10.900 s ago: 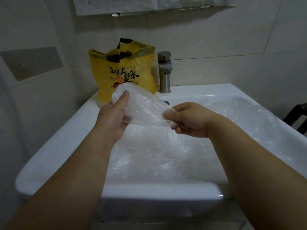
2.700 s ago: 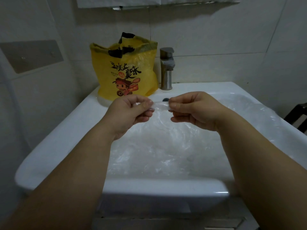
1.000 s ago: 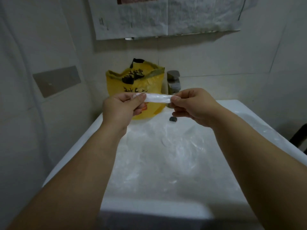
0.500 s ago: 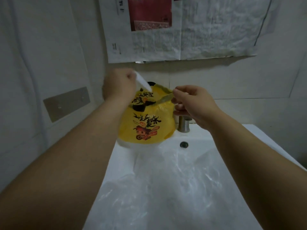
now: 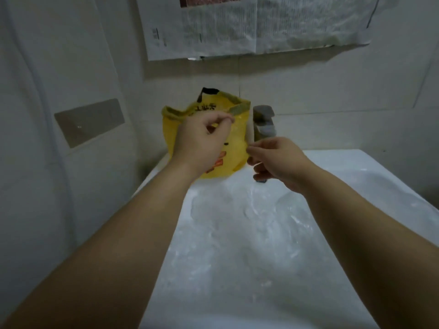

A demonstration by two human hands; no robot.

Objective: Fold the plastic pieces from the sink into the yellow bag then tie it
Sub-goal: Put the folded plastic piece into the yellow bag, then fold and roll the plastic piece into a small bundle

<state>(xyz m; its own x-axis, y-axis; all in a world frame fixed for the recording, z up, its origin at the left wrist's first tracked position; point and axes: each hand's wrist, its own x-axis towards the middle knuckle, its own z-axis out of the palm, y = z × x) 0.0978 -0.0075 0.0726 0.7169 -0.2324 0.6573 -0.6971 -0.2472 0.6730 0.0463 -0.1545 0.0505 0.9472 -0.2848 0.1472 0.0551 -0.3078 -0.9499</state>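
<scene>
The yellow bag with printed figures stands open on the sink's back left corner. My left hand hovers in front of its upper half, fingers curled and thumb meeting forefinger just under the rim. No folded piece shows in it. My right hand is lower, at the bag's right edge, its fingertips pinched together with nothing seen between them. Crumpled clear plastic pieces fill the sink basin below both forearms. The image is blurred.
A metal faucet stands right behind the bag. The white sink rim runs to the right. Newspaper sheets hang on the tiled wall above, and a grey plate is on the left wall.
The folded white strip, held over the bag in my left hand half a second ago, is no longer visible. Both hands have dropped lower, and my right hand has left the bag's rim.
</scene>
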